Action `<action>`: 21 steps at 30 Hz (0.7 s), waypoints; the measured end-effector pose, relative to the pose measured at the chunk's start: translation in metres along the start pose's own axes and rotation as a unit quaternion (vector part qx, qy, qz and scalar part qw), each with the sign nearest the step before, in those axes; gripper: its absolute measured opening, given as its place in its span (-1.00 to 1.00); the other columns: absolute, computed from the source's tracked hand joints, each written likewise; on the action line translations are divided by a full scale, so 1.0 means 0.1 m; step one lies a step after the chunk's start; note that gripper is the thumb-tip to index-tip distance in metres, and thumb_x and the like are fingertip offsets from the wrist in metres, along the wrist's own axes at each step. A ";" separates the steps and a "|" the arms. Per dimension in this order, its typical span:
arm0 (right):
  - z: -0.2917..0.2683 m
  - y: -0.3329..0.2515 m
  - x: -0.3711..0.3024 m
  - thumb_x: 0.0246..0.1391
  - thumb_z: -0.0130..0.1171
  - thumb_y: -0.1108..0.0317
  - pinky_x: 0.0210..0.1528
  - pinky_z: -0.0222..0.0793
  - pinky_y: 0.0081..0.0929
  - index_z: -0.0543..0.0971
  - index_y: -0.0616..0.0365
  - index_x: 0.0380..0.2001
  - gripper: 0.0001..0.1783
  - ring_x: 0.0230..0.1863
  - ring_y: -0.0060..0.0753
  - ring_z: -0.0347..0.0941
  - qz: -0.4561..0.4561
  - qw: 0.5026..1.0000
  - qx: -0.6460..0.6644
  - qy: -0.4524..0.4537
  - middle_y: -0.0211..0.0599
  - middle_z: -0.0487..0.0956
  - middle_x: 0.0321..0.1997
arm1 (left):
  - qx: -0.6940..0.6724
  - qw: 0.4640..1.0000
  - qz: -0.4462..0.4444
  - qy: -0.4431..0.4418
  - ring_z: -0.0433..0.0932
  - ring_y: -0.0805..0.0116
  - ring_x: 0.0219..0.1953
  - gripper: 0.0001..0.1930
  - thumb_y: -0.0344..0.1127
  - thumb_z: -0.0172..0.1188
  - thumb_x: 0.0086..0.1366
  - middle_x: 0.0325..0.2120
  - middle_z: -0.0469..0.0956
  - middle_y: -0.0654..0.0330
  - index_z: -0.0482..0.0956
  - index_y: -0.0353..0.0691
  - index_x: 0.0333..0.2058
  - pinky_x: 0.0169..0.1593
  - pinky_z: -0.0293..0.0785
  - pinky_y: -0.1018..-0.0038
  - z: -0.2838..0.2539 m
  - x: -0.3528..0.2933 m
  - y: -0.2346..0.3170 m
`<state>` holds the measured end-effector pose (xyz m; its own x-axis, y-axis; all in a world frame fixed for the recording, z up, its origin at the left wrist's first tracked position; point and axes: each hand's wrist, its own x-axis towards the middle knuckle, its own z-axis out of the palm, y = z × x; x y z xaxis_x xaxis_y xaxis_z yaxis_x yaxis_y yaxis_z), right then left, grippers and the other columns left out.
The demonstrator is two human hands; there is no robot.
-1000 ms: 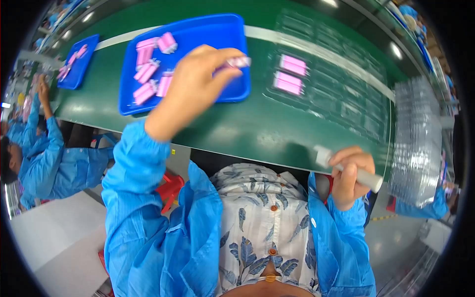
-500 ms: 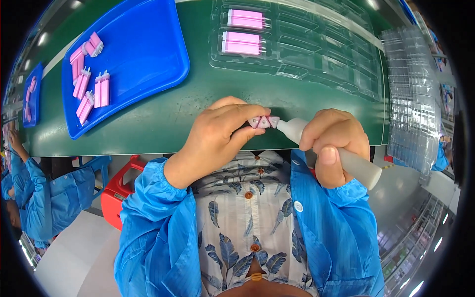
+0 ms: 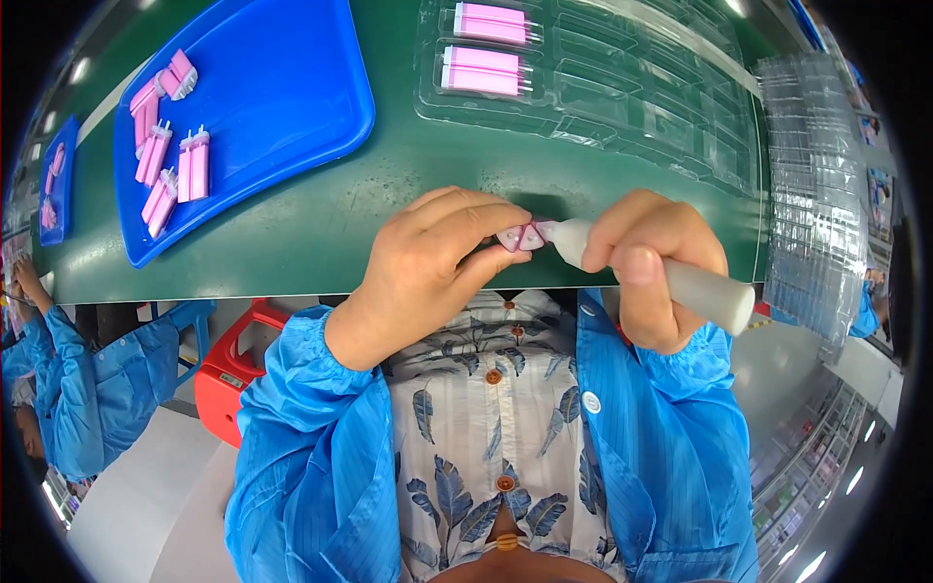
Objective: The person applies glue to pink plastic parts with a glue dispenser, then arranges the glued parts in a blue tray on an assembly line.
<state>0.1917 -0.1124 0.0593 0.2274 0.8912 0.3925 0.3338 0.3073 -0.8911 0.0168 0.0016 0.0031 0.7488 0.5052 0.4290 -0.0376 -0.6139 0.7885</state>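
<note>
Between the thumb and fingers of my left hand (image 3: 418,257) is a pink-and-white piece (image 3: 528,239), its triangular ends facing up. My fingers cover the rest of it. My right hand (image 3: 661,262) is wrapped round a whitish, translucent squeeze bottle (image 3: 717,299), tilted with its narrow end toward the piece. The bottle's tip meets or overlaps the piece's right end; whether they touch I cannot tell. Both hands are over the near edge of the green table (image 3: 321,233). In the blue tray (image 3: 282,117) at the left lie several similar pink pieces (image 3: 193,167) with thin prongs.
A clear plastic tray (image 3: 607,87) with compartments lies at the far side, two pink blocks (image 3: 484,71) in its left column. Stacked clear trays (image 3: 812,194) stand at the right. Farther left are a smaller blue tray (image 3: 60,185), a red stool (image 3: 228,374) and another person's blue sleeve (image 3: 126,369).
The bottle's narrow end has moved slightly up and now hides more of the held piece's right end. My left hand keeps its grip. The whole view has shifted a little.
</note>
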 end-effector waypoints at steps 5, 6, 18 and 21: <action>-0.03 -0.14 -0.18 0.06 0.39 0.28 -0.53 0.40 -0.48 0.51 0.16 -0.41 -0.74 -0.57 -0.32 0.54 -0.089 0.994 -0.059 -0.001 -0.22 0.64 -0.46 | 0.026 0.998 -0.016 0.052 0.65 0.24 -0.33 -0.61 -0.48 0.53 -0.10 -0.31 0.66 0.10 0.65 -0.26 -0.23 -0.30 0.58 0.46 0.03 -0.07 0.01; -0.01 -0.16 -0.16 0.03 0.44 0.17 -0.55 0.39 -0.49 0.51 0.15 -0.41 -0.66 -0.58 -0.33 0.54 -0.086 0.991 -0.101 -0.024 -0.21 0.64 -0.46 | 0.034 0.998 -0.012 0.056 0.65 0.25 -0.35 -0.62 -0.50 0.52 -0.10 -0.32 0.66 0.10 0.65 -0.26 -0.24 -0.32 0.57 0.47 0.03 -0.08 0.02; 0.16 -0.10 -0.07 -0.01 0.44 0.43 -0.56 0.40 -0.46 0.52 0.19 -0.38 -0.75 -0.57 -0.32 0.52 -0.048 0.993 -0.102 -0.027 -0.20 0.60 -0.48 | -0.002 0.998 -0.023 0.051 0.64 0.28 -0.33 -0.62 -0.54 0.49 -0.08 -0.31 0.65 0.13 0.64 -0.26 -0.21 -0.34 0.57 0.45 0.03 -0.09 0.03; 0.14 -0.12 -0.09 0.09 0.38 0.32 -0.55 0.41 -0.43 0.50 0.20 -0.37 -0.75 -0.57 -0.31 0.51 0.006 0.998 -0.060 -0.012 -0.16 0.61 -0.45 | -0.039 0.997 -0.049 0.052 0.64 0.30 -0.33 -0.63 -0.53 0.49 -0.06 -0.32 0.65 0.14 0.64 -0.26 -0.21 -0.35 0.57 0.45 0.02 -0.10 0.04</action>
<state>0.1727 -0.1192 0.0629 0.2102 0.9029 0.3750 0.4392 0.2555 -0.8613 0.0103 -0.0070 0.0016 0.6788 0.6227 0.3893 -0.0235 -0.5115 0.8590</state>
